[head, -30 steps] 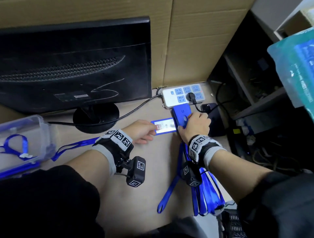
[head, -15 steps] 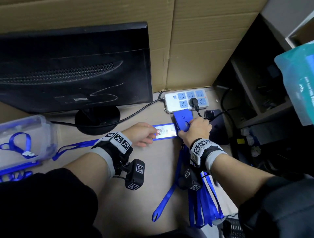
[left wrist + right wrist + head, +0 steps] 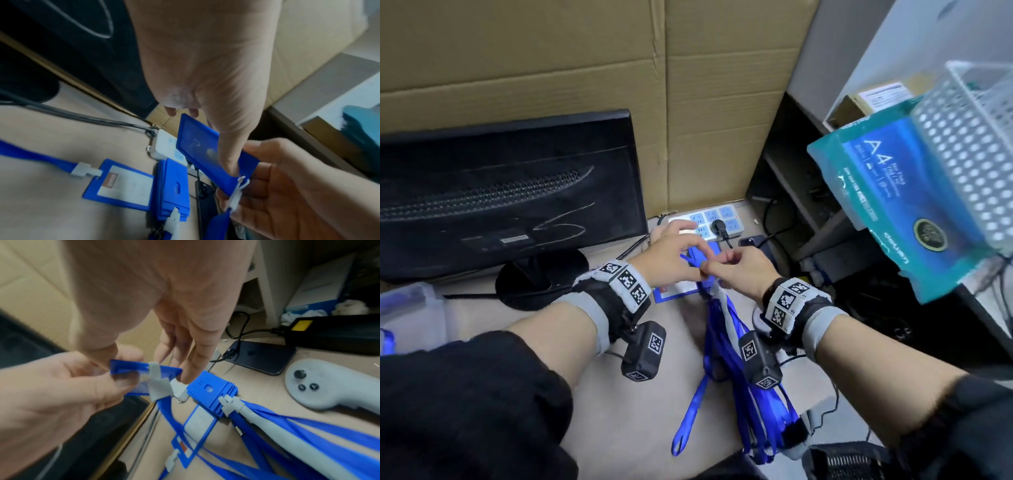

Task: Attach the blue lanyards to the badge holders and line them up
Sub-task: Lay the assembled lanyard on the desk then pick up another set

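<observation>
Both hands hold one blue badge holder [image 3: 694, 256] above the desk. My left hand [image 3: 688, 255] pinches it, thumb on its face [image 3: 205, 146]. My right hand [image 3: 717, 265] pinches its near end, where a grey lanyard clip [image 3: 157, 382] hangs. A blue lanyard strap [image 3: 172, 415] drops from that clip. On the desk below lie a stack of blue holders [image 3: 174, 186] and a finished badge [image 3: 123, 185] with a card inside and its lanyard [image 3: 30, 152] running left. A bundle of blue lanyards [image 3: 743, 383] lies under my right wrist.
A black monitor [image 3: 510, 198] stands at the left and a power strip [image 3: 722, 222] at the cardboard wall. A phone [image 3: 261, 356], a grey controller [image 3: 320, 384] and a black adapter [image 3: 329, 335] lie to the right. A clear box [image 3: 410, 308] sits far left; an A4 paper pack [image 3: 900, 212] overhangs the right.
Both hands have risen from the desk and come together, lifting a blue holder off the stack. The left hand has let go of the finished badge. The view has tilted upward.
</observation>
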Available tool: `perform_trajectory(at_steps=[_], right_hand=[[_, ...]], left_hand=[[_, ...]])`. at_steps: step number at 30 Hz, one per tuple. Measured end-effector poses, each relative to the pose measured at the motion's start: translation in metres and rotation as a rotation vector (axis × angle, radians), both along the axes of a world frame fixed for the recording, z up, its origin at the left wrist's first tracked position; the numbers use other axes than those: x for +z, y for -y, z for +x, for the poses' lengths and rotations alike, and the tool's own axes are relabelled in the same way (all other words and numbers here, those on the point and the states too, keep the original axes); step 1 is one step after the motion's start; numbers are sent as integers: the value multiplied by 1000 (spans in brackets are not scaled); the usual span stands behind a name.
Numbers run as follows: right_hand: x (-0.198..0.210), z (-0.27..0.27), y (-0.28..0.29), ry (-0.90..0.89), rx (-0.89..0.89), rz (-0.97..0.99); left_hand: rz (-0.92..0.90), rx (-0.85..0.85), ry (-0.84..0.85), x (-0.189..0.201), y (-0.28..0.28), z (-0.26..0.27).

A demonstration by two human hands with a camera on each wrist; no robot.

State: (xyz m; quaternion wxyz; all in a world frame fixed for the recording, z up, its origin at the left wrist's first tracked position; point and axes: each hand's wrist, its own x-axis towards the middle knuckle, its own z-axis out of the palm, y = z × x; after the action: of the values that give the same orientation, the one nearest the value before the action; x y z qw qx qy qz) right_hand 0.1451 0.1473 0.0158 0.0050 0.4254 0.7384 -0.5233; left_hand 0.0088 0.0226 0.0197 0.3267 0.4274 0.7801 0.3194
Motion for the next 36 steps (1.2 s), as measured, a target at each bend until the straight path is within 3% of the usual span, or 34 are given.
perform_trajectory(at_steps=[3, 5, 12, 18, 25, 30, 36], right_hand=[[22, 8, 16, -108, -89, -283], [39, 14, 33, -138, -51, -358], [71, 4, 106, -138, 187, -302], [78, -41, 181, 13, 481, -25], [88, -86, 264, 4, 681, -157], [88, -104, 296, -83, 661, -318], [82, -116, 300, -117, 708, -195]], left_hand=[[84, -105, -16, 12, 7, 1], [96, -139, -20, 23, 22, 1], [0, -108, -26, 54, 112, -24], [-87, -52, 12, 77, 197, -46], [-134, 138, -16, 85, 292, -69], [-202, 171, 3, 90, 342, -74], [-165, 285, 76, 80, 378, -76]])
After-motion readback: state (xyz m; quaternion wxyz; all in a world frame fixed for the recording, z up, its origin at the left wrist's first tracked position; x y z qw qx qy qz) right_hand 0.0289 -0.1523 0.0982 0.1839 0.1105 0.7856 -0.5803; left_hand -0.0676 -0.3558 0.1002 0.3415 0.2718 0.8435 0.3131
